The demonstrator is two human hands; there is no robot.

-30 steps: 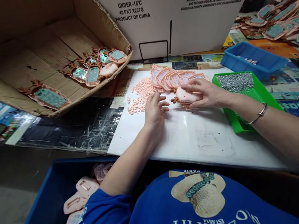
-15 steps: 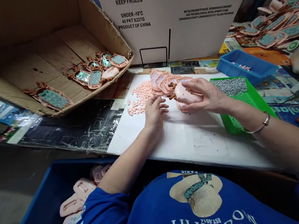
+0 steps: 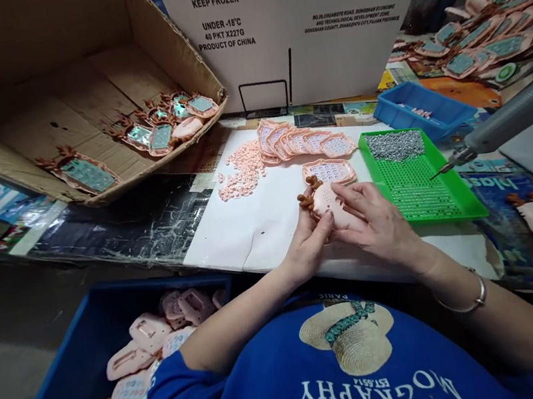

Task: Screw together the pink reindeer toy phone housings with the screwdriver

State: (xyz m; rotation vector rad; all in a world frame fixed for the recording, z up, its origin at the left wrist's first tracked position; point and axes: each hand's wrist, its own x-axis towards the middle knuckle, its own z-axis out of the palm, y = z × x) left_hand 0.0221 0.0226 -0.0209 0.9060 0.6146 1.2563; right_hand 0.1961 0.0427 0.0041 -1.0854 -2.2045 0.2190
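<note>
Both hands hold one pink plastic shell with brown antlers (image 3: 324,202) just above the white board (image 3: 261,227), close to my body. My left hand (image 3: 309,241) grips its near left side. My right hand (image 3: 376,222) covers its right side. Beyond it lies a single pink keypad piece (image 3: 329,171), face up. Farther back, a fanned row of pink keypad pieces (image 3: 303,143) lies beside a heap of small pink buttons (image 3: 242,171).
A green tray (image 3: 422,192) with small metal screws sits to the right; a grey powered screwdriver (image 3: 511,115) hangs over it. A blue bin (image 3: 417,109) is behind. A cardboard box (image 3: 82,121) with finished pieces stands left. A blue crate (image 3: 59,394) of pink shells is below.
Both hands have drawn back from the far row toward my body, bringing one pink shell along. The left hand has joined the right on it. A screwdriver has swung into view.
</note>
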